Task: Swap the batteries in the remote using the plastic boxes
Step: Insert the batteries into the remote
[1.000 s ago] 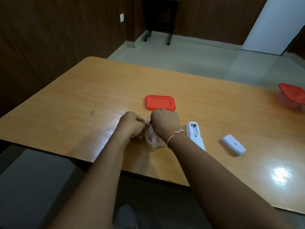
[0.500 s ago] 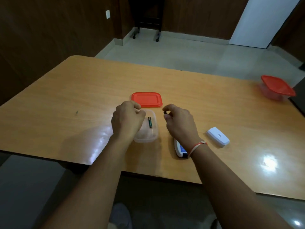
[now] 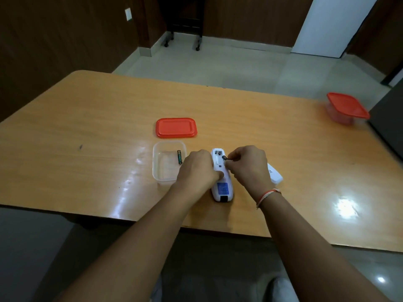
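Both hands have left the clear box (image 3: pixel 169 163); left hand (image 3: pixel 197 168) now clamps the remote (image 3: pixel 221 177) on the surface, right hand (image 3: pixel 248 165) pinches a mostly hidden battery (image 3: pixel 224 158) over its open compartment.

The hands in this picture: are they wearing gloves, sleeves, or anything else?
No gloves or sleeves show: both forearms are bare up to the picture's lower edge. The left hand wears nothing visible. The right hand has a thin thread band at the wrist, red-orange and pale strands twisted together. No rings or watch can be seen.
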